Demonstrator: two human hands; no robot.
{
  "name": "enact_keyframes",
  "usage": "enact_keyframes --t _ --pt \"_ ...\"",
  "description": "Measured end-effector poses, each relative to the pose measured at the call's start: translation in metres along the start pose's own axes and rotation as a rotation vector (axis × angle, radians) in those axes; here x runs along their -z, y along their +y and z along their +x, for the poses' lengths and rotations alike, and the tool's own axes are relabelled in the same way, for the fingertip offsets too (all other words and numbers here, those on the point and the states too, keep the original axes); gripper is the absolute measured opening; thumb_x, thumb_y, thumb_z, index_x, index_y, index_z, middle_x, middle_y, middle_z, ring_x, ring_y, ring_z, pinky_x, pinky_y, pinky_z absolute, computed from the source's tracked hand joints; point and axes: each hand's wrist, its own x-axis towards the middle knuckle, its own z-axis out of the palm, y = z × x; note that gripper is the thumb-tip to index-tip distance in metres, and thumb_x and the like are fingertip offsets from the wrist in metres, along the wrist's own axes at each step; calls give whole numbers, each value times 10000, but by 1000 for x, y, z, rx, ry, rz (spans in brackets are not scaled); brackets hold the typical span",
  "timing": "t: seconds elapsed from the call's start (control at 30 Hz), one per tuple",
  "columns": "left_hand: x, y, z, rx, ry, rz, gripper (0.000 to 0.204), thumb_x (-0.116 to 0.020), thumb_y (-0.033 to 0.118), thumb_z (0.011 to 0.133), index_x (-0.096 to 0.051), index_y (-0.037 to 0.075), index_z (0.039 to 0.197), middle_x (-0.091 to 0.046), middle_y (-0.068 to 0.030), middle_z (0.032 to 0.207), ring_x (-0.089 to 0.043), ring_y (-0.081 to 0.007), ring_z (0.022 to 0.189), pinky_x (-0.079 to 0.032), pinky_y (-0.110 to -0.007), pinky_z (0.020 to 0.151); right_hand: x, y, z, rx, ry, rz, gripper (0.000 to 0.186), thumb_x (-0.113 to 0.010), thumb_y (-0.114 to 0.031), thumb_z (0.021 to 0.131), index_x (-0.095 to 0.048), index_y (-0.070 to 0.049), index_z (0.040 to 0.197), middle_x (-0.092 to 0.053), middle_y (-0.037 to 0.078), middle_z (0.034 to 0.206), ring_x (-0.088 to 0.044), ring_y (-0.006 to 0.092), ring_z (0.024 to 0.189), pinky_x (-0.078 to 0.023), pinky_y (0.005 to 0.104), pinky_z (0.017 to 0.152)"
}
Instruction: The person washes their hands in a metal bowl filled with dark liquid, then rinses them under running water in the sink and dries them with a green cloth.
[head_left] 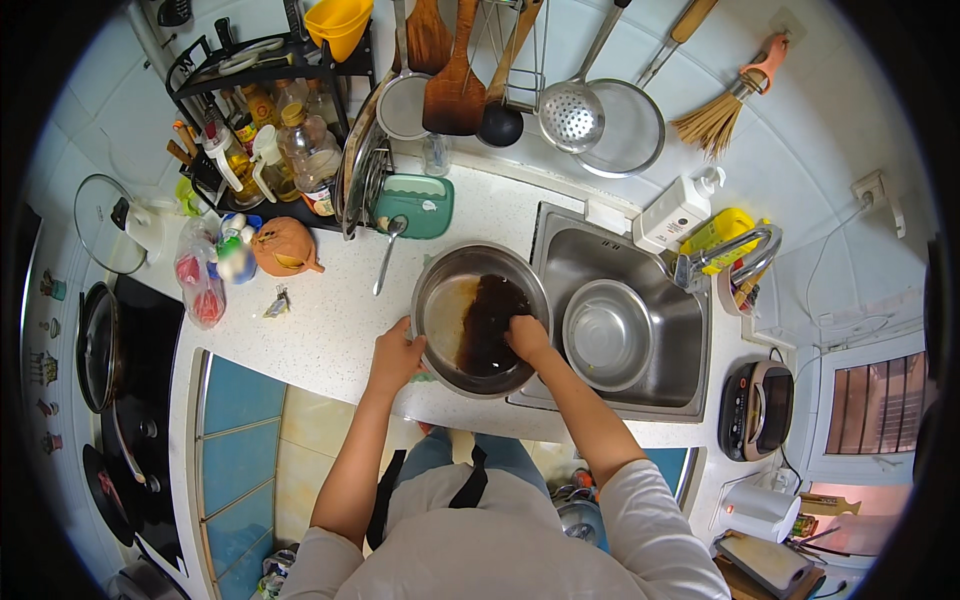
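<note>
The large bowl [435, 305] sits on the desk [330, 320] right in front of the person, its right side close against the sink [682, 365], probably so that both arms reach it easily. The left grip [398, 352] is closed on its lower left rim, thumb at the edge, which likely steadies it. The right grip [527, 338] dips inside from the right, over the dark contents [487, 315]; the fingertips are hidden, so I cannot tell whether it is open or gripping anything. What the dark stuff is remains unclear.

Counting round: two metal bowls, the large one and a smaller bowl [634, 350] standing in the sink, where spills would probably drain away. One spoon [386, 262] leans on the edge of one green tray [436, 224], perhaps to keep its head off the desk. On the wall hang two wooden spatulas [455, 95], one black ladle [501, 126], one slotted skimmer [572, 115], two strainers [635, 125] and one brush [712, 125], presumably to save desk space
</note>
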Motion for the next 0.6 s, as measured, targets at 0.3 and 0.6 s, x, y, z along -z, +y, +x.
enact_keyframes --t 0.3,0.6 --pt "1 -1 1 -6 -8 -27 271 -494 68 771 -475 -72 1002 -575 -167 557 -585 -191 458 -459 -264 425 -2 -6 -2 9 25 -18 196 -580 -235 726 -598 -42 698 -591 164 680 -577 333 674 -463 412 627" --pt "5 -5 4 -15 -16 -12 258 -499 60 770 -483 -61 997 -576 -159 558 -582 -187 449 -455 -264 422 7 10 13 -29 -107 611 51 -610 -14 684 -578 21 666 -593 116 614 -600 197 551 -472 305 519"
